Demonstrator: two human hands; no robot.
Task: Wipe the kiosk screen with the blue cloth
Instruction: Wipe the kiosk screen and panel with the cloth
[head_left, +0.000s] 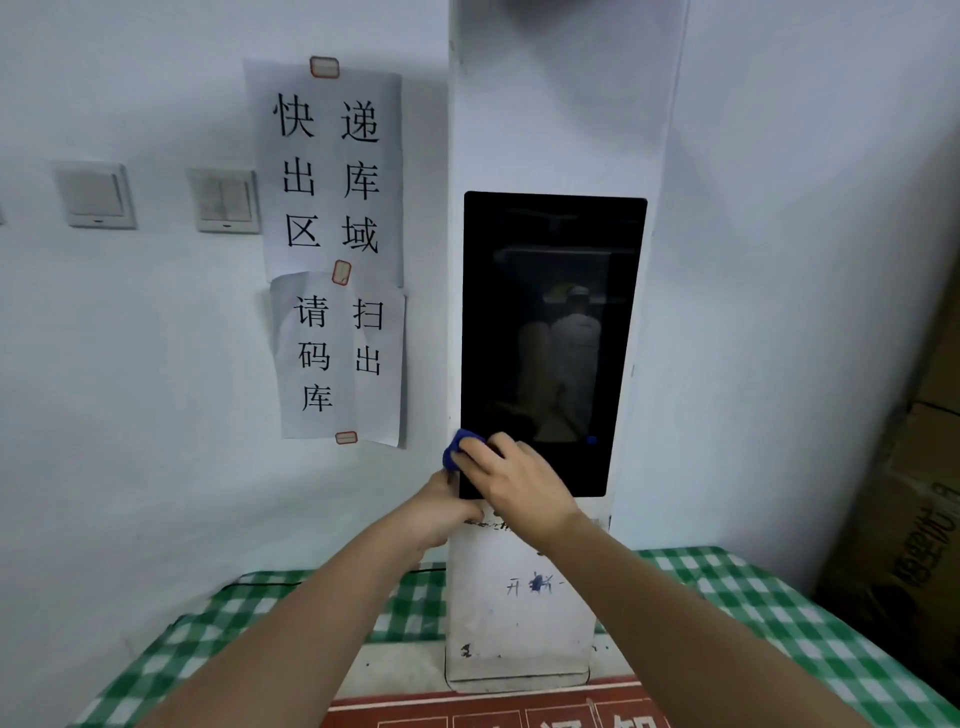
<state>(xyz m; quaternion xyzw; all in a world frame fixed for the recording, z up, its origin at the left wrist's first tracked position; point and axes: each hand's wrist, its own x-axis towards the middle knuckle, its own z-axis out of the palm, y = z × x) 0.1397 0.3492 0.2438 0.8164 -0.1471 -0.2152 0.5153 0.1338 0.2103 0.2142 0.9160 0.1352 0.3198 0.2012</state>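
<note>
The kiosk screen (550, 312) is a tall black panel set in a white column (519, 613); it is dark and reflects the room. My right hand (511, 480) presses a small blue cloth (457, 451) against the screen's lower left corner, and only a bunched edge of the cloth shows past the fingers. My left hand (441, 512) rests on the column's left edge just below that corner, partly hidden behind the right hand; what it grips, if anything, I cannot tell.
Paper signs (335, 249) with black characters hang on the wall left of the column. Two wall switches (223, 200) sit further left. A green checked tablecloth (779, 623) covers the table below. Cardboard boxes (914, 519) stand at the right.
</note>
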